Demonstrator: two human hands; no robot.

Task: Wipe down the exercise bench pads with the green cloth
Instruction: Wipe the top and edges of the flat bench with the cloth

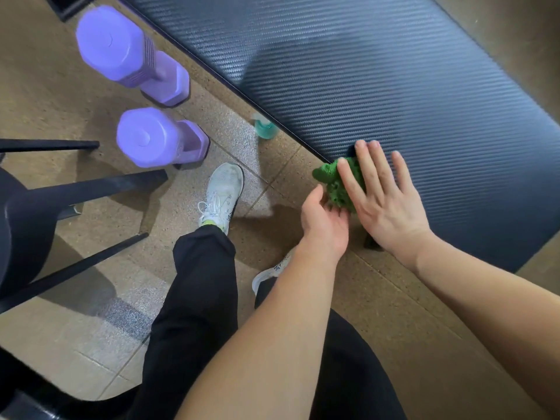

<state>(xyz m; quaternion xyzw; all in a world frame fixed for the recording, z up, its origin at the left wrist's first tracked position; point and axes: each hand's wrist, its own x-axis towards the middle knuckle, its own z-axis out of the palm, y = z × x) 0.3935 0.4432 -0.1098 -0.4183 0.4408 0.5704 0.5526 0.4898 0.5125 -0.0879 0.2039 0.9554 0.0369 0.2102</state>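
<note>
**A:** Head view. Where is the green cloth [335, 181]?

**B:** It is bunched up at the left long edge of the bench pad [394, 86], towards the near corner. Part of it lies on the pad and part hangs over the edge.

**A:** And the hands?

**B:** The right hand [386, 201] lies flat on it, palm down. Its fingers are straight and spread, with the tips on the ribbed black surface and nothing gripped. The left hand [324, 219] is just off the edge, palm turned towards the cloth. Its fingers are relaxed and touch the hanging part, the thumb stands apart, and it does not close round anything.

**A:** What is on the floor [394, 298]?

**B:** There are 2 purple dumbbells [121, 50] standing on end, well left of the bench. A teal spray bottle [264, 128] sits right beside the bench's left edge, partly under it. Black chair legs [91, 189] reach in from the left.

**A:** Is there any writing?

**B:** There are dark marks on the side of the white shoe [222, 192], and more on the 2nd shoe [272, 269] behind the left forearm. Both are too small to read. The dumbbell ends show only faint moulded marks, which I cannot make out.

**A:** And the clothing?

**B:** Black trousers [200, 298] and bare forearms.
</note>
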